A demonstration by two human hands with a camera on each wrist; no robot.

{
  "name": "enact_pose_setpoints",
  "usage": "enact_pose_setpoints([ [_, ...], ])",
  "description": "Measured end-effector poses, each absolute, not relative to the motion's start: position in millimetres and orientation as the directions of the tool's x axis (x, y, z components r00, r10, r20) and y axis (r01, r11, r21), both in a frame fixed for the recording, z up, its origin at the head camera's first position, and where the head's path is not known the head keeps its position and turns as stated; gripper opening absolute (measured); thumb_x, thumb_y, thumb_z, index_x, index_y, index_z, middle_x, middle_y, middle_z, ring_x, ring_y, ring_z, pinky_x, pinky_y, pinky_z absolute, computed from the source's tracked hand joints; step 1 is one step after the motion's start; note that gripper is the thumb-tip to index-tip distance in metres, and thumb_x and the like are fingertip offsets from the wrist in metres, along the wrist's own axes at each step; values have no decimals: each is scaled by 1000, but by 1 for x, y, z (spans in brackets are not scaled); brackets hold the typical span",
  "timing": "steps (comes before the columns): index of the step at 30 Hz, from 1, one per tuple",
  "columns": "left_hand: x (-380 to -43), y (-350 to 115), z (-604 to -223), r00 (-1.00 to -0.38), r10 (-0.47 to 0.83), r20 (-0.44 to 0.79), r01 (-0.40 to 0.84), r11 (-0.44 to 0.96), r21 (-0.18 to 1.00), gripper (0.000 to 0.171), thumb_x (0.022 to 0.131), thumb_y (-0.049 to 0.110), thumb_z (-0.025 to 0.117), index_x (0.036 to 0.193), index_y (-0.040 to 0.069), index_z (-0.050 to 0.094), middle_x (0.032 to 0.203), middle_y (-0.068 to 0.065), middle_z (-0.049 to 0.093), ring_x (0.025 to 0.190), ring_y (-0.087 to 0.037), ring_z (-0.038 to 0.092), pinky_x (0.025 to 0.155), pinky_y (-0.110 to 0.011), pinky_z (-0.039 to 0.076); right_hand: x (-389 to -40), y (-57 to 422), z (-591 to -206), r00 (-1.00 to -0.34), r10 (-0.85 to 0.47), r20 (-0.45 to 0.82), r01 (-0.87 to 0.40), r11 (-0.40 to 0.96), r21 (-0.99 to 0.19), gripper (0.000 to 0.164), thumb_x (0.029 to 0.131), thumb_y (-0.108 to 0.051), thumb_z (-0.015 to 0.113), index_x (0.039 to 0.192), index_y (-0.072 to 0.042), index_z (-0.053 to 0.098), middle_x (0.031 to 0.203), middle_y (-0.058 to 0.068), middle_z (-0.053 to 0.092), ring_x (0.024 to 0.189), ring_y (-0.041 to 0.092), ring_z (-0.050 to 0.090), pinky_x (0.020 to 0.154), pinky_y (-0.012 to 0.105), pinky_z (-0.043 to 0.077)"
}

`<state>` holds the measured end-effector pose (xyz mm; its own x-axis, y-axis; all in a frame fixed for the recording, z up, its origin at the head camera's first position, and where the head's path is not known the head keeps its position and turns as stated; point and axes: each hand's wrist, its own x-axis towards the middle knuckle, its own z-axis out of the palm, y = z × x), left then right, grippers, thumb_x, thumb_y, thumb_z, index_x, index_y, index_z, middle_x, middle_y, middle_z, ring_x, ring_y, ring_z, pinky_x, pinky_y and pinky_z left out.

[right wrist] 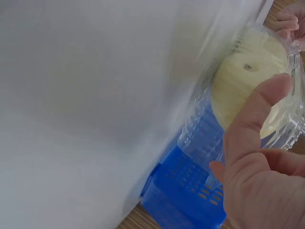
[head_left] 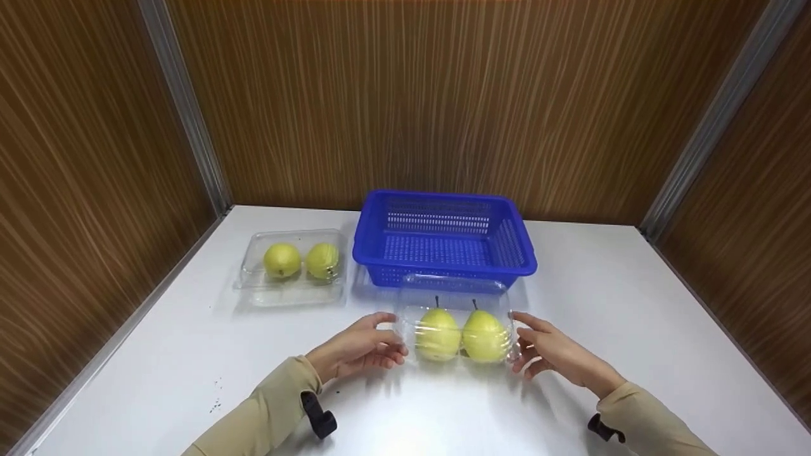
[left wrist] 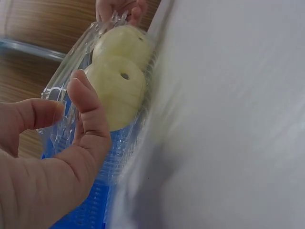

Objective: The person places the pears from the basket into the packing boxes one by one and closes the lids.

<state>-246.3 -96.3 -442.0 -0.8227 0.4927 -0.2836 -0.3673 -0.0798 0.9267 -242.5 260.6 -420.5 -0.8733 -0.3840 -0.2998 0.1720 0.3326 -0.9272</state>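
Observation:
A clear plastic clamshell box [head_left: 454, 284] with two yellow-green pears [head_left: 438, 334] in it is held at its ends, in front of the blue basket. My left hand [head_left: 364, 347] grips the left end; in the left wrist view its thumb and a finger [left wrist: 91, 114] pinch the box's edge. On the opposite end, my right hand [head_left: 556, 352] holds the side with its thumb and curled fingers, one finger [right wrist: 252, 114] lying across the box in the right wrist view. The pears' stems point toward the basket. Whether the lid is fastened cannot be made out.
Behind the box stands a blue perforated plastic basket [head_left: 443, 268] with nothing seen inside. Another clear box [head_left: 296, 295] with two pears lies to its left. Wood-grain panels [head_left: 412, 107] enclose the white table [head_left: 158, 354] at the back and sides.

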Motion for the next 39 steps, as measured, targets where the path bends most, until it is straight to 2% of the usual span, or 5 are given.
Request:
enact_pose_setpoints([
  [3,-245,-97,-442,-825,483,-294,-363,-53,930,79,87,1,63,151,1,16,86,-11,67,68,-14,66,58,-21,54,-243,259,-421,-861,-397,-318,210,292,-933,62,104,-24,33,156,-2,9,90,6,54,77,18,66,63,31,56],
  [11,-246,-103,-442,-829,471,-301,-351,-18,936,76,89,5,63,151,1,18,88,-11,67,70,-15,66,59,-22,54,-240,255,-420,-822,-454,-343,241,269,-933,77,97,-21,53,155,-1,5,91,6,64,76,15,67,65,32,58],
  [18,-246,-103,-443,-825,474,-309,-365,-29,931,66,93,7,51,150,3,19,85,-10,67,66,-14,65,54,-21,53,-239,251,-421,-824,-458,-333,240,249,-938,79,93,-10,52,154,-1,2,91,9,64,78,15,65,69,33,58],
  [26,-246,-101,-442,-836,465,-290,-354,-55,933,75,86,0,58,149,0,19,82,-12,67,62,-13,65,53,-21,54,-239,250,-424,-827,-467,-311,220,241,-945,78,91,-6,49,153,2,1,89,8,64,75,14,64,71,33,59],
  [39,-246,-101,-438,-848,449,-281,-349,-75,934,76,85,-9,59,149,-6,19,77,-13,70,60,-12,66,56,-21,56,-238,250,-422,-833,-473,-288,196,234,-952,78,93,-5,52,153,4,3,88,8,64,75,14,63,74,33,59],
])
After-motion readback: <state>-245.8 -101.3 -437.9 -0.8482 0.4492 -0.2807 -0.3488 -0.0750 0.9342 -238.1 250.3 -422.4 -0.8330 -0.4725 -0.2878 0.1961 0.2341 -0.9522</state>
